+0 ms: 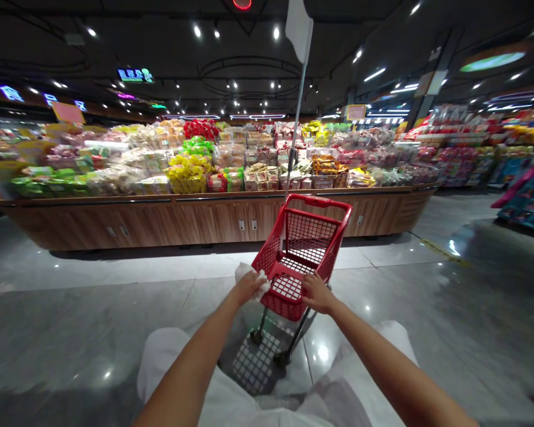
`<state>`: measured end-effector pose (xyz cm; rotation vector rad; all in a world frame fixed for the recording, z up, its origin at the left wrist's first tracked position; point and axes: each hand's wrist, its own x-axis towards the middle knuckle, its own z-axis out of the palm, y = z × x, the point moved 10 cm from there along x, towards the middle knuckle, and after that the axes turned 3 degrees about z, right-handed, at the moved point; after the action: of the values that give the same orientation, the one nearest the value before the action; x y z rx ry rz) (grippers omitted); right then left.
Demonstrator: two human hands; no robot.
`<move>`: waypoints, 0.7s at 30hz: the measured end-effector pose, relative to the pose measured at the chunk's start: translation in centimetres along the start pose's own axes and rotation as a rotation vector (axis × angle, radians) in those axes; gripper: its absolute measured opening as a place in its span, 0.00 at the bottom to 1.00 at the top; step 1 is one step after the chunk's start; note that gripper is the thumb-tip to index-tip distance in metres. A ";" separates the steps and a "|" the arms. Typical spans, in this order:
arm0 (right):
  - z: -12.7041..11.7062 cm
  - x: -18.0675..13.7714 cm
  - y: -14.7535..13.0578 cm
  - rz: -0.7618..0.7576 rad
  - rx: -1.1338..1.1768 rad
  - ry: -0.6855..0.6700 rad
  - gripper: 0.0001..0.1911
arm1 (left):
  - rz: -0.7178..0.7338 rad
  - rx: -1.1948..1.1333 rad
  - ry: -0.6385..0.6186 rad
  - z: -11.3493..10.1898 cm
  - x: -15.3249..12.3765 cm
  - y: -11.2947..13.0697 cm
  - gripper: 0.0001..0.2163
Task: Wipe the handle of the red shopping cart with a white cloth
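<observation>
A small red plastic shopping cart point(311, 222) with grid walls stands on the floor in front of my knees. A white wipe or cloth point(244, 270), crumpled, is under my left hand point(249, 286), which presses it against the left rim of the cart's basket. The fingers are partly hidden by the cloth. On the other side, my right hand point(318, 293) grips the near right rim, its fingers curled over the edge. The basket holds nothing that I can see. From the cart's far side rises a thin pole point(299, 107) with a white flag point(299, 29).
Behind the cart runs a long wood-panelled display counter point(204, 220) heaped with packaged snacks point(189, 173). More shelves of goods point(460, 151) stand at the right, with a blue rack point(527, 193) nearer. The grey tiled floor point(115, 314) is shiny. My white-clad knees flank the cart's near side.
</observation>
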<state>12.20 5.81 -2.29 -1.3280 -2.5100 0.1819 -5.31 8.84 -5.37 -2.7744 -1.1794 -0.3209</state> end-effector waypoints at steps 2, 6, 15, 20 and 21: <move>0.6 -0.5 -1.3 -0.004 -0.042 -0.017 0.14 | -0.022 -0.006 0.019 0.0 0.2 -0.4 0.13; 2.7 -0.7 -3.6 0.112 -0.140 0.030 0.11 | -0.092 -0.007 0.038 0.7 0.3 1.4 0.15; 4.0 -0.8 -2.6 0.213 -0.103 0.107 0.10 | -0.063 -0.030 0.069 1.5 1.5 8.3 0.14; 3.7 -1.0 -1.6 0.114 -0.138 0.056 0.09 | -0.024 -0.013 0.006 -0.3 1.3 4.1 0.12; 3.5 -1.1 -1.2 0.093 -0.142 0.049 0.09 | -0.035 -0.005 0.024 -0.6 1.2 3.3 0.13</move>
<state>10.72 4.32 -5.49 -1.4858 -2.4616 -0.0097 -2.23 7.30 -4.55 -2.7488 -1.2247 -0.3602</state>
